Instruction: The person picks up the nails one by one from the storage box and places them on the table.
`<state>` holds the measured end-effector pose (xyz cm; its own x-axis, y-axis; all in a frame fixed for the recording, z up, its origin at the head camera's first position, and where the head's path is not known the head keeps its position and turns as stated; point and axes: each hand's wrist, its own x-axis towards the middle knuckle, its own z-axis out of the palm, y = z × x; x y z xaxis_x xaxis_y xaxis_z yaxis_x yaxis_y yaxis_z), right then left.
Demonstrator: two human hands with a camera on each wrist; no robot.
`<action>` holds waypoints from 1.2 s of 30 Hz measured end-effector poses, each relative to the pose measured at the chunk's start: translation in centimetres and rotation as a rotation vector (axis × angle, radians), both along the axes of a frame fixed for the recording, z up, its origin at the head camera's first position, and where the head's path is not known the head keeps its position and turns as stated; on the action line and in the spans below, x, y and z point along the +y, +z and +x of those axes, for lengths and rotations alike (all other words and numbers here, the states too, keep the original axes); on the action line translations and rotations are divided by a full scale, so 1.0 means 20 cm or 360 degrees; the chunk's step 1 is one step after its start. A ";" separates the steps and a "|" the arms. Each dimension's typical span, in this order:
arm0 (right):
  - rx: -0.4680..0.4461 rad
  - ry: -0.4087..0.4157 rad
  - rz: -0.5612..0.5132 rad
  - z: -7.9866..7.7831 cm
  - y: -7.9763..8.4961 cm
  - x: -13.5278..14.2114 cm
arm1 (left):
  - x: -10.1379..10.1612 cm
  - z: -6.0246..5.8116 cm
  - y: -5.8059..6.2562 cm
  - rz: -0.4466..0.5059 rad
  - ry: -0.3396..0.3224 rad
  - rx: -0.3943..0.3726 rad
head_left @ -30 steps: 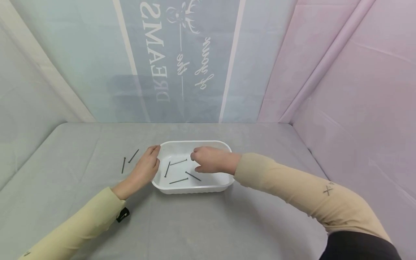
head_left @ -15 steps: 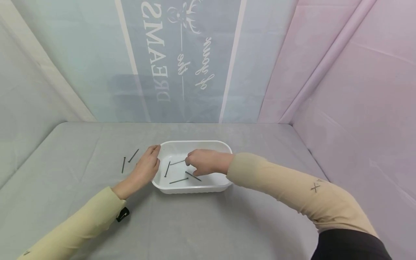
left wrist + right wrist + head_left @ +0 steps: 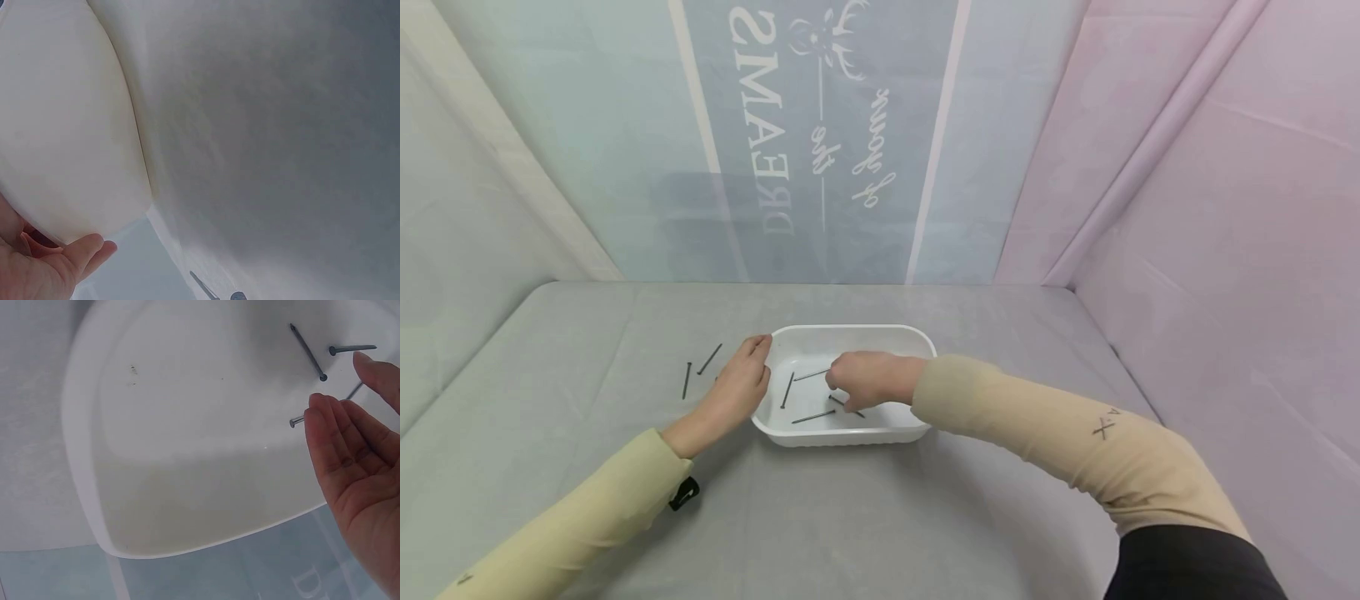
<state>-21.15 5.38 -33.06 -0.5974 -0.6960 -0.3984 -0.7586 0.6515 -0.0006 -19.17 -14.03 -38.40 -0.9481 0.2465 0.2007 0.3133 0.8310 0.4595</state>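
Note:
A white oblong tray [image 3: 880, 435] sits on the grey cloth, with several dark metal nails [image 3: 813, 417] lying loose inside. My left hand [image 3: 741, 383] grips the tray's left rim; the left wrist view shows the thumb [image 3: 81, 253] against its outer wall. Inside the tray, my right hand [image 3: 872, 377] is low over the nails. In the right wrist view its fingers [image 3: 331, 434] are nearly straight, with the thumb apart. One nail [image 3: 297, 421] passes behind these fingers, partly hidden; whether they touch it I cannot tell. Nothing is visibly held there.
Left of the tray, two nails [image 3: 687, 380] lie on the cloth, and a dark tip shows beside the left hand. A black clip-like object [image 3: 684, 493] is at the left cuff. Printed fabric [image 3: 820, 250] hangs behind, and pink fabric [image 3: 1225, 250] stands at the right.
My right hand has moved left and down within the tray, closer to the nails. The left hand has stayed on the rim, and the tray and nails look unmoved.

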 end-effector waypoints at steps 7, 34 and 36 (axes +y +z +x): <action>-0.0047 0.0001 0.0002 -0.01 -0.03 0.00 | 0.00 0.00 0.00 -0.0003 -0.0007 -0.0003; 0.0038 -0.0001 0.0036 -0.02 -0.15 -0.05 | 0.00 -0.01 0.02 -0.0005 -0.0011 -0.0016; 0.0020 -0.0019 0.0040 -0.02 -0.15 -0.05 | 0.00 0.00 0.02 -0.0003 -0.0015 -0.0021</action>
<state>-21.50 4.32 -36.15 -0.6108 -0.6785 -0.4082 -0.7506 0.6603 0.0256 -19.26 -14.08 -38.10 -0.9483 0.2560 0.1875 0.3152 0.8289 0.4622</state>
